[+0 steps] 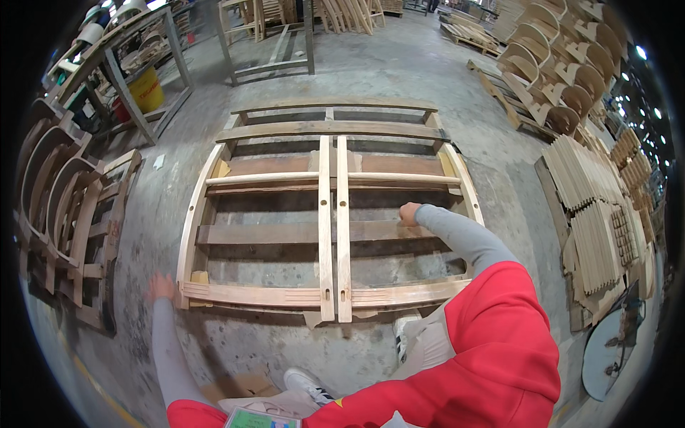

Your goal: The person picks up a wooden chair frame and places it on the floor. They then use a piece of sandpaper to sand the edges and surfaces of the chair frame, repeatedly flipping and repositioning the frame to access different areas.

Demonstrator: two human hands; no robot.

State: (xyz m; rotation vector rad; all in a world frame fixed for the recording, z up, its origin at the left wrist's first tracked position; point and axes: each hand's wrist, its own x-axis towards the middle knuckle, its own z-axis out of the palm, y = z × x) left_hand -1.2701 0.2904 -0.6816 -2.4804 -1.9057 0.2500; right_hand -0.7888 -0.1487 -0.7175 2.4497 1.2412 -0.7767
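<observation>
Two pale wooden leg frames lie side by side on a low wooden pallet (260, 234). The left frame (325, 235) and the right frame (343, 235) each have two long legs, a thin round stretcher and a wider grooved rail at the near end. Their inner legs run parallel with a narrow gap between. My right hand (409, 214) is curled above a pallet slat, inside the right frame; whatever its fingers may hold is hidden. My left hand (162, 287), slightly blurred, has its fingers spread just outside the left frame's near corner, apparently holding nothing.
Pallets of curved wooden parts stand at the left (64, 192) and far right (556, 64). Stacked wooden slats (589, 214) are on the right, near a round disc (605, 364). A metal-framed table (114, 71) and yellow bucket (146, 90) stand far left.
</observation>
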